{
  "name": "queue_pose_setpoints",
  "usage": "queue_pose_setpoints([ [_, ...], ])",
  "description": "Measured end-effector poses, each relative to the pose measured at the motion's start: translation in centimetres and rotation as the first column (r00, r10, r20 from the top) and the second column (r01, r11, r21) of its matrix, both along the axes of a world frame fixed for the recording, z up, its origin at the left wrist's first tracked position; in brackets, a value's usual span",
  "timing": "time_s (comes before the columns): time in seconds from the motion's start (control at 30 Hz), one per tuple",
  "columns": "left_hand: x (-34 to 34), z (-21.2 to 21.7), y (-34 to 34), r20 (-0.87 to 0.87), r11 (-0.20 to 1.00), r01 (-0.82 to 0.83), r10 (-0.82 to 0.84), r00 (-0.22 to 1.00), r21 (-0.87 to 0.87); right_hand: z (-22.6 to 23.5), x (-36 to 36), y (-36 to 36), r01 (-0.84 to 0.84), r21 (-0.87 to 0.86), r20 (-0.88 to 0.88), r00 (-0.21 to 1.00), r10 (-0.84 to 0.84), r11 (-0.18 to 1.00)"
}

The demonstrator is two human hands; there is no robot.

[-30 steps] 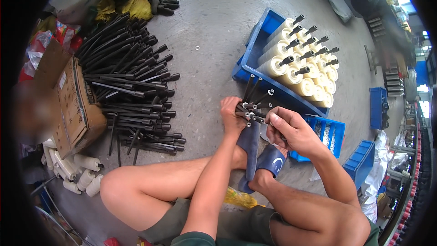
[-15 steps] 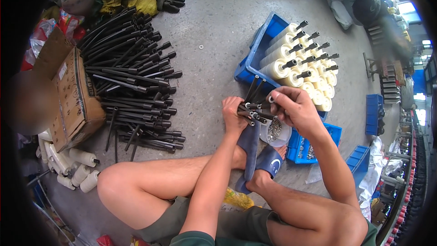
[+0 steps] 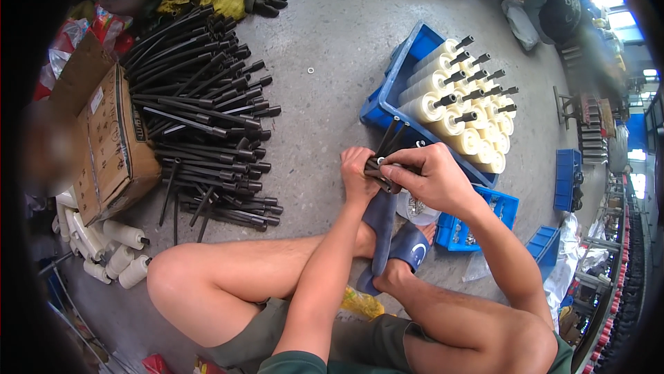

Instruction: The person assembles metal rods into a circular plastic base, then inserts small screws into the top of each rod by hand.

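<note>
Right hand bent over the rod ends in the left hand

The left hand (image 3: 357, 170) is wrapped around a bundle of black rods (image 3: 389, 137), their ends fanning beyond it. The right hand (image 3: 434, 179) meets the bundle, thumb and forefinger drawn in at the rod ends; whether they close on a small part cannot be told. Half a second ago that hand was farther right, a small pale ring at its fingertips; now it reaches closer to the left hand and covers more of the clear plastic bowl (image 3: 417, 213) beneath it.

Just right of the right hand is a blue plastic tray (image 3: 512, 216) with small metal parts. Beyond it stands a blue crate (image 3: 377, 111) of smooth, cream cylindrical rollers (image 3: 453, 121) with dark shafts.

Left of the left hand, a rod pile (image 3: 207, 114), slender and matt black, leans against a creased cardboard box (image 3: 114, 142). The grey, speckled concrete floor (image 3: 311, 107) spreads beyond both hands, with dark gloves (image 3: 264, 0) far to the left and a co-worker (image 3: 557, 7) far to the right.
</note>
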State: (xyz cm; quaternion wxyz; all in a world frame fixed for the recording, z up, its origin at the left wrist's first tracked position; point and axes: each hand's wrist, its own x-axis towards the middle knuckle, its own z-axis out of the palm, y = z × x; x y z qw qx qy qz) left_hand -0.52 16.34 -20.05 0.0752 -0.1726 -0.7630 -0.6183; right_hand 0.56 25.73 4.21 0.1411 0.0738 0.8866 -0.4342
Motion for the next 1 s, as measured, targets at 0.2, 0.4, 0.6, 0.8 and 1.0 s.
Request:
queue_pose_setpoints([
  [0.2, -0.1, -0.2, -0.1, 0.001, 1.0, -0.009, 0.009, 1.0, -0.016, 1.2, -1.1, -0.3, -0.11, 0.087, 0.122, 0.988, 0.099, 0.99],
  [0.4, 0.0, 0.2, 0.0, 0.002, 1.0, 0.008, -0.008, 1.0, -0.025, 0.8, -0.8, 0.6, -0.156, 0.164, 0.007, 0.988, 0.157, 0.974],
  [0.6, -0.1, -0.4, -0.1, -0.008, 1.0, 0.006, -0.006, 1.0, -0.022, 0.0, -0.8, 1.3, -0.229, 0.194, -0.142, 0.956, 0.258, 0.954],
  [0.8, 0.0, -0.4, 0.1, -0.008, 1.0, 0.001, -0.001, 1.0, -0.021, -1.1, 0.2, 1.3, -0.261, 0.227, -0.267, 0.91, 0.318, 0.938],
  [1.0, -0.1, -0.7, 0.5, -0.022, 1.0, -0.005, 0.005, 1.0, -0.012, -0.5, -1.6, 2.9, -0.327, 0.134, -0.169, 0.923, 0.346, 0.936],
])
